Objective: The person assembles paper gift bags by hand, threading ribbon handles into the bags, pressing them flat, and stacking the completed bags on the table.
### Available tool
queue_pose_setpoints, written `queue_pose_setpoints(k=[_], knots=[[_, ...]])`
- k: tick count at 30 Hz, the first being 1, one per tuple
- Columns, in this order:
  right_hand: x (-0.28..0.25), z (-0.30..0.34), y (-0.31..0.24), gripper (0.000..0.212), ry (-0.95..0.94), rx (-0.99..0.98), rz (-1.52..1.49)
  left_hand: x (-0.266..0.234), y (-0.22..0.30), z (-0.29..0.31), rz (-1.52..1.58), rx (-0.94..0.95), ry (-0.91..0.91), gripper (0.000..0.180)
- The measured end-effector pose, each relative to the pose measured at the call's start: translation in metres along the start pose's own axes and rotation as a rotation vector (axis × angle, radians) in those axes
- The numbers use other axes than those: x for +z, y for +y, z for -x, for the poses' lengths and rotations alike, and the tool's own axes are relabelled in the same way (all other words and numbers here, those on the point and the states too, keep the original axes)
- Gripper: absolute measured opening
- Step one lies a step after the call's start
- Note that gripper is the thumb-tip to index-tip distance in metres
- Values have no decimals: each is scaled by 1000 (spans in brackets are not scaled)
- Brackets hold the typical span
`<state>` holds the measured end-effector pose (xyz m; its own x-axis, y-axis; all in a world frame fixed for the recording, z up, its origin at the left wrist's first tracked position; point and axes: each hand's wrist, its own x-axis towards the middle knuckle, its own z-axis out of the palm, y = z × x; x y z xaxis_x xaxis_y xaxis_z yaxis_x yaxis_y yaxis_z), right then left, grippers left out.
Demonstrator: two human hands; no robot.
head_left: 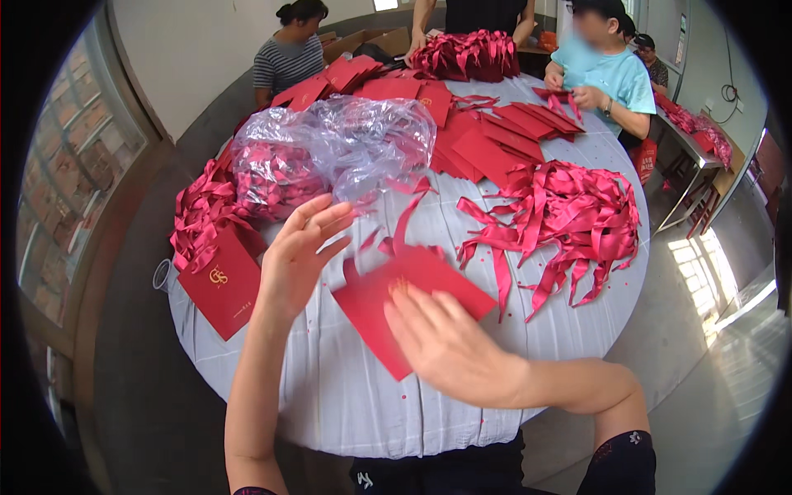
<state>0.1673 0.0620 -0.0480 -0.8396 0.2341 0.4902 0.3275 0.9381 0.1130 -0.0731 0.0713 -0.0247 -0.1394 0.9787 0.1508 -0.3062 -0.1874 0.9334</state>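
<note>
In front of me on the round table lies a flat red paper bag with a gold emblem, turned at an angle. My right hand rests across it, fingers stretched out flat and slightly blurred. A loose pink-red ribbon sticks out past the bag's far edge. To the left, my left hand is raised above the table, fingers apart, holding nothing. Beside its wrist, another red bag with a gold emblem leans over the table's left edge, next to a heap of ribbons.
A clear plastic bag of ribbons sits beyond my left hand. At right is a large ribbon pile. Red bags lie stacked farther back. Several people work around the far side; one in light blue handles a red piece.
</note>
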Motion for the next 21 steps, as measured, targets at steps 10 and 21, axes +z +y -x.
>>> queue_pose_setpoints(k=[10, 21], knots=[[13, 10, -31, 43, -215, -111, 31, 27, -23, 70, -1132, 226, -247, 19], [16, 11, -33, 63, -183, -136, 43, 10, -62, -3, -1038, 448, 35, 25]])
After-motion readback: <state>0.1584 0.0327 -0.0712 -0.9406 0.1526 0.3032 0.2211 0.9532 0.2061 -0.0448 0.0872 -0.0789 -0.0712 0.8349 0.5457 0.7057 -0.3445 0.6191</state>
